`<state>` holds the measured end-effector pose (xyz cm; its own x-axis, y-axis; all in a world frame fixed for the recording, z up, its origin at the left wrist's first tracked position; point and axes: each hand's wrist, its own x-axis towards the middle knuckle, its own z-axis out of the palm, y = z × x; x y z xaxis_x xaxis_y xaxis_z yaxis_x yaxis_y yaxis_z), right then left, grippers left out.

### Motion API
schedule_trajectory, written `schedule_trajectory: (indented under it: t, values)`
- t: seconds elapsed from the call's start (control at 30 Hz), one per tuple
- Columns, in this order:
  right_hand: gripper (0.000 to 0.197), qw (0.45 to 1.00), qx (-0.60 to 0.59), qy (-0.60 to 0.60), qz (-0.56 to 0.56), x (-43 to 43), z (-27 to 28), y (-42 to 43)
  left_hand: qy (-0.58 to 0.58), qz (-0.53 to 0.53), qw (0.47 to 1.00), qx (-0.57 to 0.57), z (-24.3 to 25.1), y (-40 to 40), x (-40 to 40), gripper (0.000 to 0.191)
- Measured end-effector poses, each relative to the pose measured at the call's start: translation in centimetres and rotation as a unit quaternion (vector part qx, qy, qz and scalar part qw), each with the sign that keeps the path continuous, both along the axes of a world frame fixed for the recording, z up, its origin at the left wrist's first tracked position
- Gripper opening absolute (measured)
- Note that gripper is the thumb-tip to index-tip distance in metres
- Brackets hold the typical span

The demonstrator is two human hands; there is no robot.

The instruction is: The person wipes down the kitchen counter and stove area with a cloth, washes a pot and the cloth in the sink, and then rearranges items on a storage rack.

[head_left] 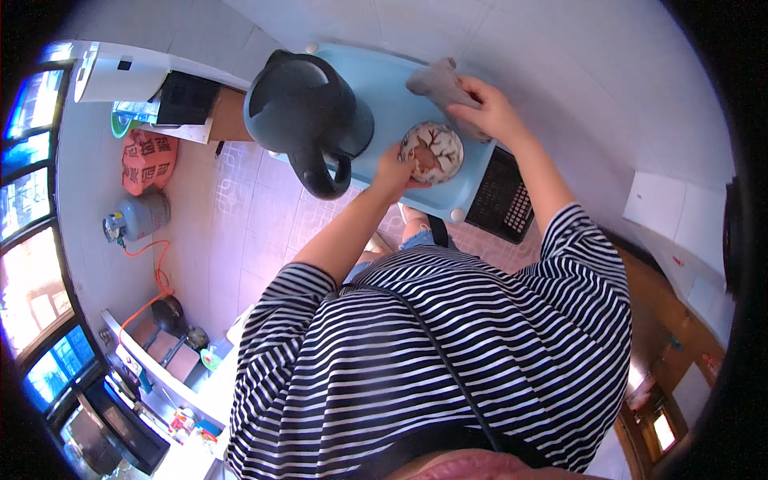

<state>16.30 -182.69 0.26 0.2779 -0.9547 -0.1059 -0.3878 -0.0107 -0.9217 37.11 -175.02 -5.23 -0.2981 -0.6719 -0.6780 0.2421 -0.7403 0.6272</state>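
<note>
My left hand (396, 171) holds a small round patterned thing (441, 153), white with a brown tree-like design, by its left edge; whether it is a dish or a lid I cannot tell. My right hand (489, 111) grips a crumpled grey-brown cloth (438, 87), just above and to the right of it. Both hands are over a light blue tray-like top (384, 72) with raised edges and white round corner knobs. A dark kettle or jug (306, 108) with a loop handle stands on its left part.
A black crate (501, 198) is on the floor right of the blue top. The wall runs close behind it. At the left are a gas cylinder (141, 216) with an orange hose, a red bag (150, 159) and a counter (210, 390) bearing various items.
</note>
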Motion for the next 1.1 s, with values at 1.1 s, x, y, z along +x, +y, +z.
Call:
schedule_trajectory:
  t: [1.1]
  values:
    - [0.060,0.868,-0.259,0.415,0.082,4.6,-9.4,0.8,0.054,0.087,0.993,0.056,6.3,5.6,5.8,0.050]
